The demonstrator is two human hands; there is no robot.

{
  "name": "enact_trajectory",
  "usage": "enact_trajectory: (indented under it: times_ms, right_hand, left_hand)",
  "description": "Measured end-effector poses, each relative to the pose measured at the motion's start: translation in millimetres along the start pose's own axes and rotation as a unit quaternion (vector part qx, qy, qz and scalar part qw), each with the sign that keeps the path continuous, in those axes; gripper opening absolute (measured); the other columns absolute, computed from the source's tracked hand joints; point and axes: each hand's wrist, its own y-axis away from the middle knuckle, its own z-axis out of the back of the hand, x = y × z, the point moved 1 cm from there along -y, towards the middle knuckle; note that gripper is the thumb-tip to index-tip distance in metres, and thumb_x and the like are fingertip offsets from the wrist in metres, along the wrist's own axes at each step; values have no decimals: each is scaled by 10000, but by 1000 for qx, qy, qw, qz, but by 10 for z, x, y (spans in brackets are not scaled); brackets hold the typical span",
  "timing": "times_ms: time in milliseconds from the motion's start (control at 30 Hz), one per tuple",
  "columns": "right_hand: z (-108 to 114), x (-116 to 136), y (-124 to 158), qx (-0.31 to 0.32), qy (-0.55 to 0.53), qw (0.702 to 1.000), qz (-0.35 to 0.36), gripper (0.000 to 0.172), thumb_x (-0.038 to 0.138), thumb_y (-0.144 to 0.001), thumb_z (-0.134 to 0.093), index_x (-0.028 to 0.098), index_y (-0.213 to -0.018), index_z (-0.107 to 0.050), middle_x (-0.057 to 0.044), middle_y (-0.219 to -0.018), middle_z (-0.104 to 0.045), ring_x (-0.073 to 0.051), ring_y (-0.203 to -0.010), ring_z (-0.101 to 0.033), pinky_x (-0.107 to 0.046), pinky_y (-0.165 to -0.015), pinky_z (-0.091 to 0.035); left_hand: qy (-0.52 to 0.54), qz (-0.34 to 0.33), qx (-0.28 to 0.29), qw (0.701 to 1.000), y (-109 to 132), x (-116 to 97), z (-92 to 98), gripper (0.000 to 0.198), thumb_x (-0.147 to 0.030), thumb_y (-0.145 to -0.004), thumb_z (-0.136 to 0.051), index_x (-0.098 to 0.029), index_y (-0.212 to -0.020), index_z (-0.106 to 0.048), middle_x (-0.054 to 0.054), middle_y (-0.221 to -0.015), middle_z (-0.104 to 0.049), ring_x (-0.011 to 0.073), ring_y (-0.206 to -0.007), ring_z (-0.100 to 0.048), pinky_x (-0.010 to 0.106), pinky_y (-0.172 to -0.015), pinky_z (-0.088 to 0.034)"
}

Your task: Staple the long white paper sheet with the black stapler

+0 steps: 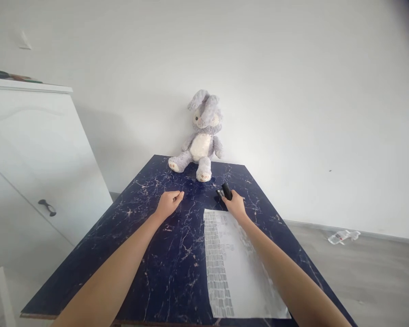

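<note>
My right hand (236,205) is wrapped around a black stapler (226,191) just past the far edge of a printed sheet of paper (245,272). Silvery metal shows on the stapler's left side, and my fingers cover part of it. Under my right forearm the paper lies flat, with rows of grey marks along its left side. My left hand (169,203) rests over the table to the left, closed with thumb and fingers together. Whatever it may hold is hidden.
A grey plush rabbit (202,145) sits at the far end of the dark blue marbled table (177,272), against the white wall. On the left stands a white cabinet (37,150) with a dark handle. A clear plastic item (342,236) lies on the floor at right.
</note>
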Motion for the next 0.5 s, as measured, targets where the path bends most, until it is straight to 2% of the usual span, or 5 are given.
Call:
enact_trajectory:
  times_ms: [100,167,367,500]
  right_hand:
    - [-18,-26,72,-8,6,1000,-28,160,328,-838,-615,187,-904,-578,-92,-868,-689,-221,-760,-630,-264,-594,-365]
    - [55,-69,220,-11,17,999,-28,157,332,-822,-627,196,-883,-579,-83,-856,-686,-222,-753,-622,-267,-593,-351]
    - [423,-130,803,11,28,999,42,172,375,-822,-617,218,-811,-545,-19,-722,-633,-190,-656,-573,-267,-577,-336]
    - [466,-135,1109,37,28,998,44,184,392,-835,-604,218,-837,-543,-29,-755,-648,-195,-663,-582,-270,-575,-345]
  left_hand:
    - [0,4,8,1000,3,10,-9,490,-433,-991,-467,-186,-585,-584,3,-523,-537,127,-497,-458,271,-565,-314]
    - [0,0,9,1000,7,18,-19,490,-429,-999,-463,-183,-595,-589,4,-537,-549,125,-505,-470,272,-577,-319]
    - [-3,-14,8,1000,2,34,-46,501,-419,-1010,-461,-179,-584,-571,-8,-516,-505,118,-492,-434,283,-585,-297]
    - [-1,-12,21,1000,-4,21,-47,495,-417,-1004,-466,-181,-586,-585,-2,-510,-509,123,-489,-427,291,-578,-282]
